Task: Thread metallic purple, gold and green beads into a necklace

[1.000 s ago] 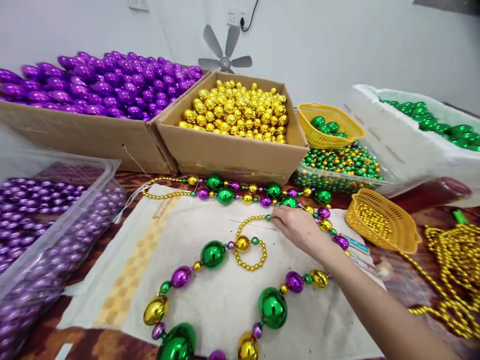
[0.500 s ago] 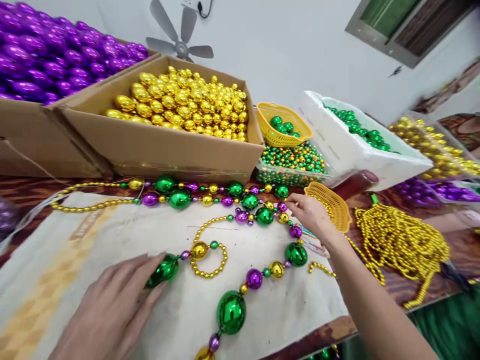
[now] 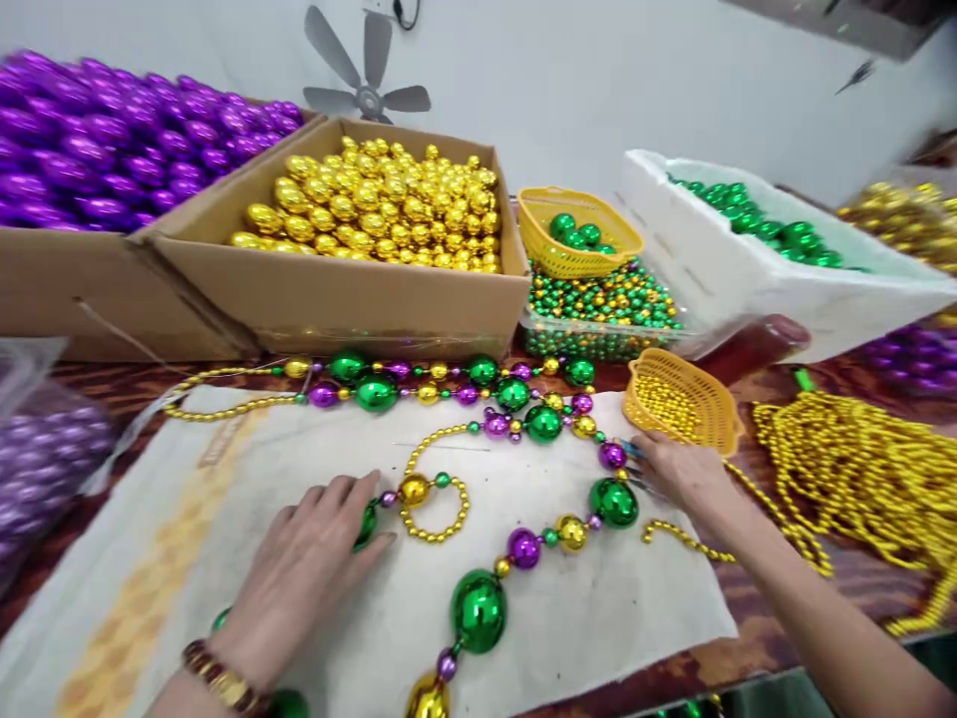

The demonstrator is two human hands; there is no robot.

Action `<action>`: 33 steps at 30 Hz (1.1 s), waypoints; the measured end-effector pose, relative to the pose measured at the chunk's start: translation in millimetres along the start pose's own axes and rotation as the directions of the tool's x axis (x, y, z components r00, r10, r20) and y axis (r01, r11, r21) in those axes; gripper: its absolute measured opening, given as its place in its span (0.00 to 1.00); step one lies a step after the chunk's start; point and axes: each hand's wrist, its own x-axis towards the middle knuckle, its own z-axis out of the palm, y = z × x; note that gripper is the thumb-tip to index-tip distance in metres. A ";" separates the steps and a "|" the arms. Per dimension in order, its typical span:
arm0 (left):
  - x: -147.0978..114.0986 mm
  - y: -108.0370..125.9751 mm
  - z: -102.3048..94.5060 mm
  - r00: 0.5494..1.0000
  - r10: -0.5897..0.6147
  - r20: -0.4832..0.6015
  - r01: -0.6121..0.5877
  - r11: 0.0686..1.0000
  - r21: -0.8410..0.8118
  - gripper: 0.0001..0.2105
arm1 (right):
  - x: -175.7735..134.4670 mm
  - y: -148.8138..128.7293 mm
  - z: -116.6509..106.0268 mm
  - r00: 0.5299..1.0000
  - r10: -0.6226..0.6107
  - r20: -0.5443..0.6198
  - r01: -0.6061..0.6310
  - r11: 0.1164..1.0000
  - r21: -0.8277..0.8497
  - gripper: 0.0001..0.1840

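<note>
My left hand (image 3: 314, 543) curls around a large green bead (image 3: 365, 527) of a bead strand lying on the white cloth (image 3: 598, 618). Beside it a gold bead (image 3: 415, 490) sits by a small loop of gold beads (image 3: 435, 538). The strand's larger green bead (image 3: 479, 610) rests nearer to me, with purple and gold ones between. My right hand (image 3: 677, 469) is at the cloth's right side, fingers drawn together at a small blue item (image 3: 632, 450); its kind is mostly hidden. A purple bead (image 3: 612, 456) lies just left of those fingertips.
Cardboard boxes of purple beads (image 3: 105, 150) and gold beads (image 3: 389, 204) stand behind, with a white foam box (image 3: 807, 289) to their right. A yellow basket (image 3: 722, 424), a dark red bottle (image 3: 759, 349) and heaped gold bead strands (image 3: 859, 479) lie on the right.
My right hand has left the bead strand at the back and come down and right to the blue item. My left hand stays on the green bead. The view has shifted slightly.
</note>
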 end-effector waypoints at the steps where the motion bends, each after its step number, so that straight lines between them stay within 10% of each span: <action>1: -0.4 3.0 -3.5 1.000 -0.005 0.014 0.005 1.000 0.008 0.21 | 0.9 -1.6 5.1 1.000 0.000 -0.009 0.000 1.000 -0.009 0.10; 12: -4.3 -12.9 -0.2 0.992 -0.025 -0.120 0.002 0.982 -0.188 0.19 | -20.2 14.0 15.2 0.995 -0.021 -0.093 0.026 0.998 0.060 0.11; 20: 17.0 20.9 -13.0 0.989 0.095 -0.110 -0.098 0.995 -0.024 0.17 | -16.0 -47.9 -50.7 0.936 -0.069 -0.344 0.160 0.957 0.243 0.10; 27: 30.6 -0.1 -17.9 0.985 0.034 -0.172 -0.078 0.964 -0.254 0.16 | 33.3 -154.9 -91.8 0.863 -0.384 -0.329 0.458 0.320 0.829 0.04; 33: 44.0 -35.5 -40.4 0.962 -0.089 -0.257 -0.079 0.813 -0.577 0.15 | 93.5 -216.8 -120.0 0.745 -0.520 -0.418 0.534 0.088 0.841 0.08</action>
